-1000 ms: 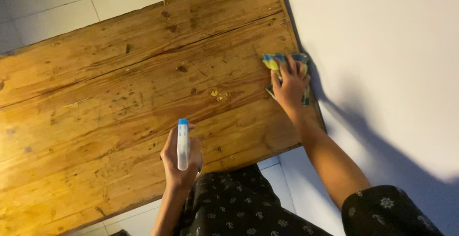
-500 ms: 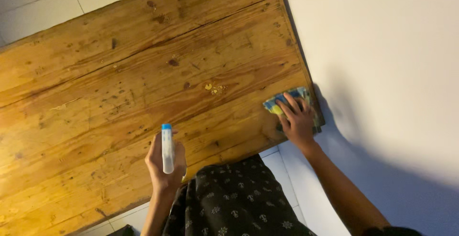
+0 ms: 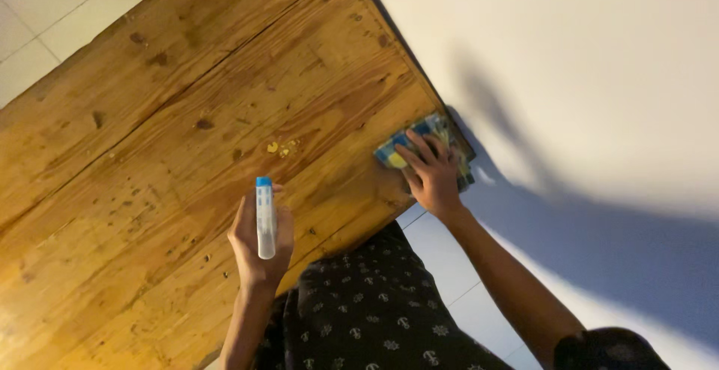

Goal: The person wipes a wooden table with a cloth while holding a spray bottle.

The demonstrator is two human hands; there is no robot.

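head view looks down on a worn wooden table (image 3: 150, 138) pushed against a pale wall (image 3: 584, 63). my right hand (image 3: 433, 177) lies flat on a crumpled blue and yellow cloth (image 3: 397, 153), fingers spread and pressing it onto the boards at the table's near right corner, just beside the wall. the cloth pokes out past the fingertips and under the palm. i judge it soft and limp, light, likely to bunch and slide under the hand, so it is best handled with a broad flat palm over its middle rather than a pinch at one edge.

my left hand (image 3: 258, 239) is closed round a slim white spray bottle (image 3: 265, 220) with a blue cap, held upright above the table's near edge, fingers wrapped round its lower body. it looks light, rigid and smooth, perhaps slippery if wet; the mid-body is where a grip sits best. a small yellowish patch (image 3: 281, 146) marks the wood between the two hands.
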